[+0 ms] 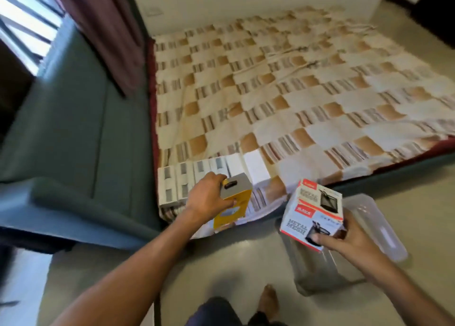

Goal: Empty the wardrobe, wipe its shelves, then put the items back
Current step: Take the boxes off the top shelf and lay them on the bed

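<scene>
Left hand (209, 200): fingers curled round the top of one yellow box (234, 202), thumb on its near face, held upright at the near-left corner of the bed (295, 99). Right hand (354, 242): fingers clamped on one white "Metal Mesh" carton (312, 217), thumb on its front; the same hand appears to carry one clear plastic container (317, 269) beneath it and what looks like its lid (376, 227) behind, though the blur hides exactly how.

Risks, as a judgement:
- The right hand is overloaded (three items in one grip); the carton could slide off the smooth container.
- The yellow box is tall; on the soft bedspread at the bed's edge it could topple to the floor (221, 264).

Count: about five white boxes (187, 178) in a row just behind the yellow box; one yellow box; one carton; one container; one lid.
</scene>
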A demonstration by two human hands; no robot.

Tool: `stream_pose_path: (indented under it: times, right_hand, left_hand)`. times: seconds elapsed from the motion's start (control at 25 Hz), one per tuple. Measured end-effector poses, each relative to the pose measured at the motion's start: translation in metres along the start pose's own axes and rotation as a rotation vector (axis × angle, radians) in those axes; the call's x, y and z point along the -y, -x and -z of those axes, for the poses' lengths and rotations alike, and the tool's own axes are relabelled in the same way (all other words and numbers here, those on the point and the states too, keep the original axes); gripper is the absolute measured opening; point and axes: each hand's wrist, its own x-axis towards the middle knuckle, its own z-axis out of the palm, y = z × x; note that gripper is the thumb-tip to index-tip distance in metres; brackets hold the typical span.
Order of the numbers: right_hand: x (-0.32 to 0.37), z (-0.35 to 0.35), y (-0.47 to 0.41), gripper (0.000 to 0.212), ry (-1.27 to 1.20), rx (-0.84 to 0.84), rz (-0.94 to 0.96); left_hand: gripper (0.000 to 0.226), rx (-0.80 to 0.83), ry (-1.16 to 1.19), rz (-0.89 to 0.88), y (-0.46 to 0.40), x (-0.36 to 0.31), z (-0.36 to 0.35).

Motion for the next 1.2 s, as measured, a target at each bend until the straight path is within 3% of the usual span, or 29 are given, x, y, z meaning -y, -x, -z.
stream_pose_path:
  times: [0.12,0.32,0.44,0.56,0.88,1.08,1.2]
  right_hand:
    - [0.028,-0.027,-0.078,0.104,0.111,0.084,0.033]
    - [0.078,-0.096,-0.195,0.092,0.209,0.189,0.070]
    - [0.094,-0.142,-0.268,0.089,0.243,0.223,0.083]
    - [0.104,-0.193,-0.341,0.099,0.261,0.195,0.043]
    - [0.084,-0.332,-0.524,0.104,0.356,0.229,0.032]
    - [0.045,-0.384,-0.566,0.106,0.465,0.337,0.046]
    - [0.033,-0.399,-0.572,0.104,0.503,0.379,0.036]
  left_hand:
    - [0.054,-0.076,0.008,0.127,-0.032,0.043,0.023]
    - [0.059,-0.165,0.046,0.346,-0.107,0.122,0.060]
    - [0.061,-0.171,0.089,0.408,-0.166,0.175,0.069]
    - [0.062,-0.133,0.132,0.451,-0.227,0.228,0.064]
    - [0.063,-0.076,0.154,0.488,-0.336,0.351,0.006]
    - [0.056,-0.035,0.101,0.421,-0.343,0.396,-0.033]
    - [0.067,0.019,0.055,0.412,-0.344,0.403,-0.035]
